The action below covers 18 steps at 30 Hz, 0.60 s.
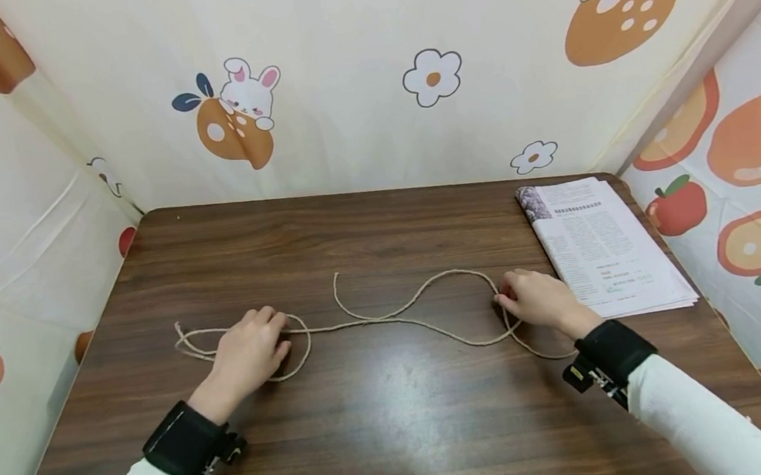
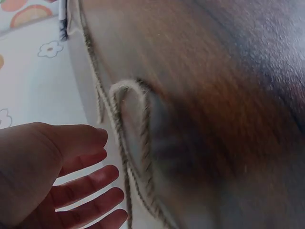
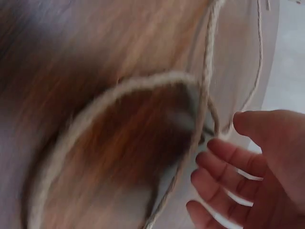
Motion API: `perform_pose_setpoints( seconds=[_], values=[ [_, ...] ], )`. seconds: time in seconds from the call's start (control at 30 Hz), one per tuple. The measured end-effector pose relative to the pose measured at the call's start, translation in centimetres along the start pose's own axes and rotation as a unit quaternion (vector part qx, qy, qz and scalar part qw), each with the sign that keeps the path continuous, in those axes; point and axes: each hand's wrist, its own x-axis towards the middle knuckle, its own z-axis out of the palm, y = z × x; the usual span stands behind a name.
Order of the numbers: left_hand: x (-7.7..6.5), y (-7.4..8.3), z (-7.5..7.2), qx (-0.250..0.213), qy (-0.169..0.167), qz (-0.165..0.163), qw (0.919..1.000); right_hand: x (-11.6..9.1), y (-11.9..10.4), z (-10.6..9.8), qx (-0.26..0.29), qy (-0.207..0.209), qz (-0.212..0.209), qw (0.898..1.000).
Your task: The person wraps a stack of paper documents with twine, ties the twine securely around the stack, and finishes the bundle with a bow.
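A long beige twisted rope (image 1: 341,327) lies in loose curves across the brown table. My left hand (image 1: 249,348) is over its left part, palm down, where the rope forms loops on both sides of the hand. Thumb and fingers stand apart beside a narrow bend of rope (image 2: 146,138) in the left wrist view. On the other side, my right hand (image 1: 542,298) is at the rope's right loop. There, the right wrist view shows a wide arc of rope (image 3: 164,78), with the thumb and loosely bent fingertips close to the strands and spread from each other.
Folded printed pages (image 1: 608,252) lie at the table's back right, just behind the right hand. The wooden table (image 1: 403,452) meets a patterned back wall (image 1: 354,116), with printed sheets to the left and right. Each wrist wears a black strap (image 1: 182,444) with a small device.
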Motion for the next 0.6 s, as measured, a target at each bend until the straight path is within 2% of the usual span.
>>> perform_pose_setpoints(
  seconds=[0.13,0.37,0.6],
  values=[
    [0.3,0.3,0.6,0.004,-0.007,0.002,1.0000,0.2,-0.7,0.3,0.001,-0.008,0.026,1.000],
    [0.5,0.8,1.5,0.000,-0.021,0.003,0.9998,0.2,-1.1,0.7,0.020,-0.025,0.038,0.999],
    [0.7,0.8,2.1,0.007,-0.018,0.008,0.9998,-0.6,-0.5,0.6,0.069,0.005,0.047,0.996]
  ],
)
